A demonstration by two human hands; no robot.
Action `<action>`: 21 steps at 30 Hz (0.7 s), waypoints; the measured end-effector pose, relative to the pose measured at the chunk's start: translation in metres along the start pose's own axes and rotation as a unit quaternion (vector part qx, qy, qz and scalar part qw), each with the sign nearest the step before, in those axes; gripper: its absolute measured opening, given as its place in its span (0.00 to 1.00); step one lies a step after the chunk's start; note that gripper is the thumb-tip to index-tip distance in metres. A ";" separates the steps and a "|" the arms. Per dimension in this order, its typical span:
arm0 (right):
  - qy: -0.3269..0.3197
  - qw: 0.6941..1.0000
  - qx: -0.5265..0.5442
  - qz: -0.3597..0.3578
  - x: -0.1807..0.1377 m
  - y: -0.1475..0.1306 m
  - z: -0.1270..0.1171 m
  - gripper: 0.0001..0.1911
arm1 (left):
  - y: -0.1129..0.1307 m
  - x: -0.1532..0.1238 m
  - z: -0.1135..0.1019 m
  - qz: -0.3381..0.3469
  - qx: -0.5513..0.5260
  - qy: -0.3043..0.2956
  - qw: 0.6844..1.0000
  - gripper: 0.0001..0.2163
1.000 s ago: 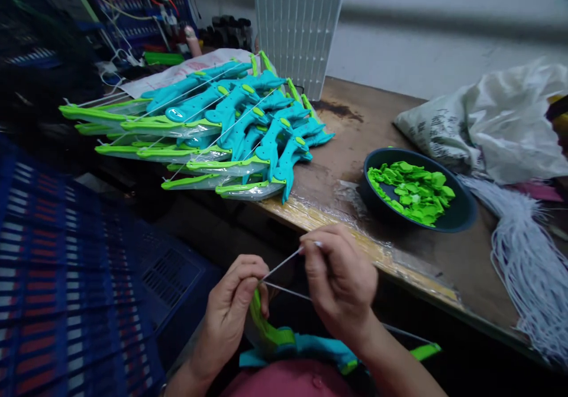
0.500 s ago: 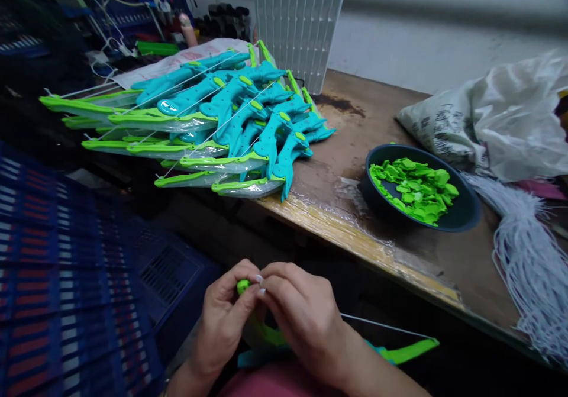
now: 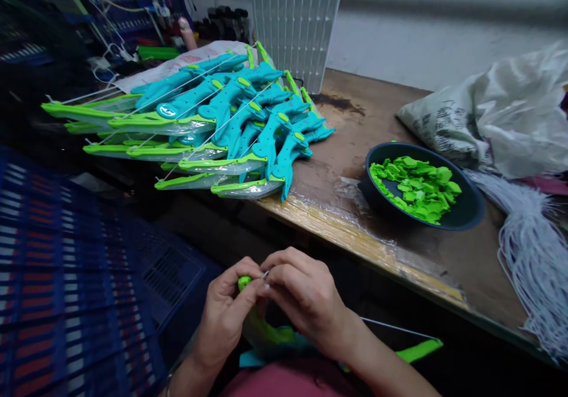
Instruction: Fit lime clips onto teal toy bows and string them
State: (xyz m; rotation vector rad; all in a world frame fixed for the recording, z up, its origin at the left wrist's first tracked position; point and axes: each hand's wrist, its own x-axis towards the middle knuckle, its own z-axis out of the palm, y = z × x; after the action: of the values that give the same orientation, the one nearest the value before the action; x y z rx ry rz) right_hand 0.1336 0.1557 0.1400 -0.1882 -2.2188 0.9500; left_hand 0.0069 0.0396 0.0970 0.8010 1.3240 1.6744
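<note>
A green and teal toy bow lies across my lap, partly hidden behind my hands and forearm. Its green tip pokes up between the fingers of my left hand, which is closed around that end. Close against it, my right hand pinches a bit of white string at the bow's tip. More white string runs from behind my right wrist to the bow's other tip. On the table, a pile of similar toy bows lies stacked, several of them strung.
A dark bowl of small green plastic pieces stands on the table. Right of it lie a bundle of white strings and a white woven sack. Blue plastic crates stand at my left.
My right hand has risen slightly, and its fingertips have shifted a little at the bow's tip. A bit of string now shows between my fingers. The camera view has shifted slightly.
</note>
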 end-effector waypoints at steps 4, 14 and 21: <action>-0.039 0.997 0.022 0.061 0.003 -0.001 -0.007 0.11 | 0.001 -0.001 0.000 0.001 -0.003 -0.011 1.000 0.06; -0.051 0.968 0.116 0.217 0.004 0.001 -0.006 0.14 | 0.000 0.002 -0.009 -0.011 -0.034 -0.081 0.996 0.05; -0.074 0.974 0.058 0.204 0.002 -0.006 -0.011 0.12 | 0.004 0.001 -0.009 -0.019 -0.004 -0.083 0.996 0.05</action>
State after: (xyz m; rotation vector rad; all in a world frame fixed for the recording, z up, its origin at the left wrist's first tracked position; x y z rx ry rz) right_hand 0.1402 0.1588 0.1502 -0.5517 -2.2970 1.3491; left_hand -0.0020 0.0360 0.0984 0.8859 1.2091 1.5473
